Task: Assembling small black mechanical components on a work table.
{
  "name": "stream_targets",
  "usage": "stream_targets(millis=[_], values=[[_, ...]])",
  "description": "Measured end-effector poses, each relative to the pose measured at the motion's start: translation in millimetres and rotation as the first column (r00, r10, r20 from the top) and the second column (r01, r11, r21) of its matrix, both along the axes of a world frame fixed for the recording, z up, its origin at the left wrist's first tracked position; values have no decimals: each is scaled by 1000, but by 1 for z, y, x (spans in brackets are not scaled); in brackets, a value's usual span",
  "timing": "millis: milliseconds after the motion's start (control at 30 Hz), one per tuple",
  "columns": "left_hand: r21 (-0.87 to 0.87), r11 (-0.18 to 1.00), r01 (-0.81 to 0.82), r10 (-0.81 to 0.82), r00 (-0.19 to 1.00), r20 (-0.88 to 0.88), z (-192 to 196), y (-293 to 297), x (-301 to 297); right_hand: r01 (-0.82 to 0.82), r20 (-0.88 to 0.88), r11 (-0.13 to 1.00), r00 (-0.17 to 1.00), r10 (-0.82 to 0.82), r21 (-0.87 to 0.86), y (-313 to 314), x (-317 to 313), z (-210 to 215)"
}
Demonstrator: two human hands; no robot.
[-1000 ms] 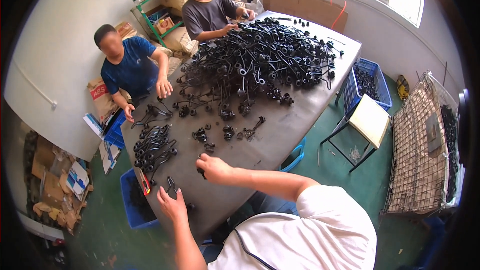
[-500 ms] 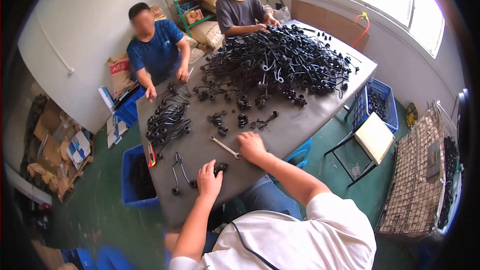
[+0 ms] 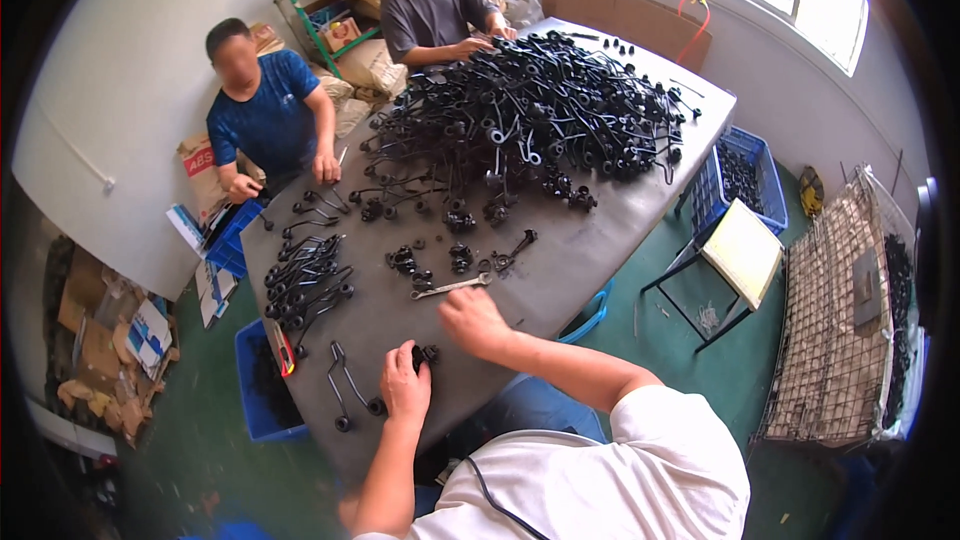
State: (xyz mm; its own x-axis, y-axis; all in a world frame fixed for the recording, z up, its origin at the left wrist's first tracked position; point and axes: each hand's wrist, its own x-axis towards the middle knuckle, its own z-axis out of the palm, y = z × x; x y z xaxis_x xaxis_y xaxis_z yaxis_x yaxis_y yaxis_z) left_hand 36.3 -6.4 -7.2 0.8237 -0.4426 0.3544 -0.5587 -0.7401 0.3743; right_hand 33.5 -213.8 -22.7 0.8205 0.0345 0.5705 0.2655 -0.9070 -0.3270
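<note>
My left hand (image 3: pixel 406 390) is closed around a small black knobbed part (image 3: pixel 429 353) near the table's front edge; its fingers hide some of the part. To the right and a little farther in, my right hand (image 3: pixel 474 322) hovers over the table with its fingers curled; whether anything is inside them is hidden. Just beyond it lies a metal wrench (image 3: pixel 450 287), apart from the fingers. Two bent black rods with round ends (image 3: pixel 343 385) rest to the left of my left hand. Small black clustered fittings (image 3: pixel 461 258) sit behind the wrench.
A big heap of black rods (image 3: pixel 530 110) covers the table's far side. A smaller rod pile (image 3: pixel 305 280) and a red cutter knife (image 3: pixel 287 352) lie at the left. Two people work across the table. A stool (image 3: pixel 742 252) and blue crates (image 3: pixel 745 185) stand at the right.
The wrench has turned and now lies more crosswise, farther from me. My right hand has drawn back from the table toward my left hand. The view has shifted slightly.
</note>
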Motion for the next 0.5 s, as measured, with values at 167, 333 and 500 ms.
stream_targets(millis=[167, 333, 500], values=[[-131, 990, -44, 34, 996, -77, -7, 2, -2, -147, -312, 968, 927, 206, 201, 32, -3, -9], [-211, 967, -144, 116, 983, -140, -13, 7, -3, -335, -112, 701, 854, 508, 630, 26, -4, -12], [-243, 964, -105, 74, 988, -133, -3, -21, 8, -81, -345, 835, 886, 311, 545, -2, -7, 11]])
